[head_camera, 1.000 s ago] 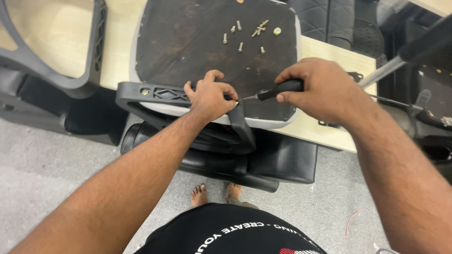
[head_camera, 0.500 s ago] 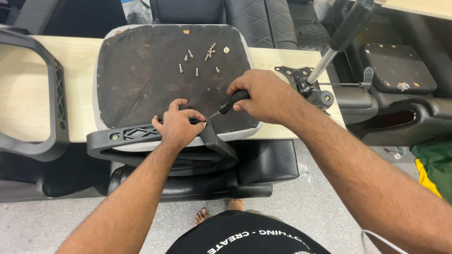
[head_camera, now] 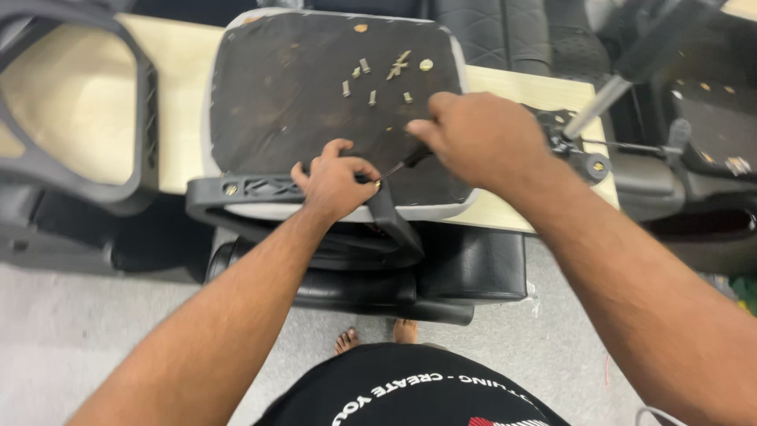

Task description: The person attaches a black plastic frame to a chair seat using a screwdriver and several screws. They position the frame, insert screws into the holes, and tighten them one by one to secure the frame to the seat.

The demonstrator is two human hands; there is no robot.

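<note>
Screw-driving step, by the look: the right hand (head_camera: 481,138) grips a screwdriver (head_camera: 398,166), tip at the armrest bracket (head_camera: 268,189) on the seat base's (head_camera: 315,118) near edge—left hand (head_camera: 335,181) clamps that bracket. Next needs steady, square pressure.

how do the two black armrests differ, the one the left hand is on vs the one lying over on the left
The near armrest lies along the front edge of the upturned seat base, under the left hand, with the screwdriver in the right hand at its bracket. The far armrest lies flat on the pale table, untouched, its whole loop showing. Both are black plastic loops.
</note>
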